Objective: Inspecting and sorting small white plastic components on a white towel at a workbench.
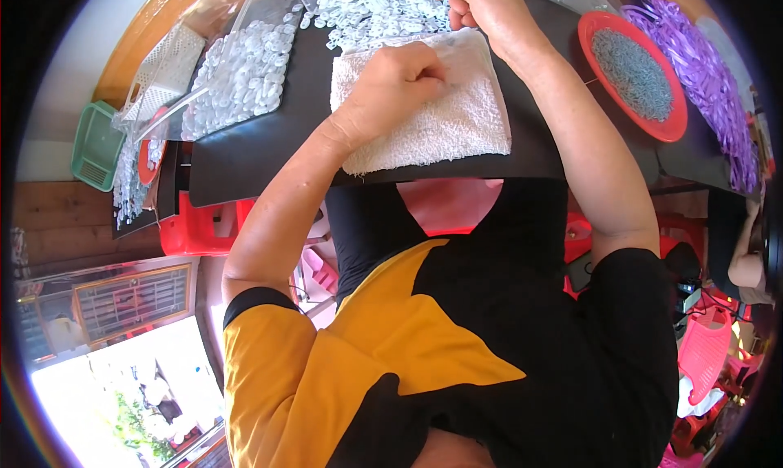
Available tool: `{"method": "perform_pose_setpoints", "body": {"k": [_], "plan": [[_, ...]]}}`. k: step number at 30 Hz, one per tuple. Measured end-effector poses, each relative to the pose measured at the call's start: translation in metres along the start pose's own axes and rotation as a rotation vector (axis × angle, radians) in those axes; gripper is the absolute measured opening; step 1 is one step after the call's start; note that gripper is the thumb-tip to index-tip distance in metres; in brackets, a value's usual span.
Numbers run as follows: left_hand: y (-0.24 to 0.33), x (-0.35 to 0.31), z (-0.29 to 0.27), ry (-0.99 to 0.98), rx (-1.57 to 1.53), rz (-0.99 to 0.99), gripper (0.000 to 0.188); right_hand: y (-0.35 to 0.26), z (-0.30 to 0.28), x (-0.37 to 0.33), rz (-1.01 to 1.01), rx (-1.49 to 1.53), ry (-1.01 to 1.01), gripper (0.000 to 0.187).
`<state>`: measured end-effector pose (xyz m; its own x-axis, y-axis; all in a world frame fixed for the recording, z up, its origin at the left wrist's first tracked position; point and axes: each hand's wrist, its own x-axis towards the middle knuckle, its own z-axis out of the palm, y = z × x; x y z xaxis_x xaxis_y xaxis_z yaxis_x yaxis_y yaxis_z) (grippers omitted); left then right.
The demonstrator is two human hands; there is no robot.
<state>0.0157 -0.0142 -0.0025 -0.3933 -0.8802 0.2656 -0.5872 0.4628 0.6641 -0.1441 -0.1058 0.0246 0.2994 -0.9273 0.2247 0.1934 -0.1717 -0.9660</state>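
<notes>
One white towel (440, 117), one red plate (670, 130) of small grey pieces, two heaps of clear plastic rings (245, 76), one pile of purple ribbons (710, 76), one green basket (96, 146), one white basket (167, 68), two hands at the table (269, 150), left hand (400, 80), right hand (481, 7).

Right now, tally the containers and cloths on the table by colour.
Red dishes: 2, the big dish and a small dish
Green basket: 1
White basket: 1
White towel: 1
Total: 5
</notes>
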Motion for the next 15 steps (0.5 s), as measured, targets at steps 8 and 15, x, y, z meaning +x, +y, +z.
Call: {"method": "perform_pose_setpoints", "body": {"k": [8, 15], "plan": [[0.009, 0.004, -0.02, 0.071, -0.399, -0.382, 0.009, -0.003, -0.001, -0.002, -0.033, -0.036, -0.017, 0.02], [-0.013, 0.008, -0.028, 0.206, -1.037, -0.347, 0.015, -0.015, 0.005, -0.009, -0.014, -0.146, -0.094, 0.016]]}}
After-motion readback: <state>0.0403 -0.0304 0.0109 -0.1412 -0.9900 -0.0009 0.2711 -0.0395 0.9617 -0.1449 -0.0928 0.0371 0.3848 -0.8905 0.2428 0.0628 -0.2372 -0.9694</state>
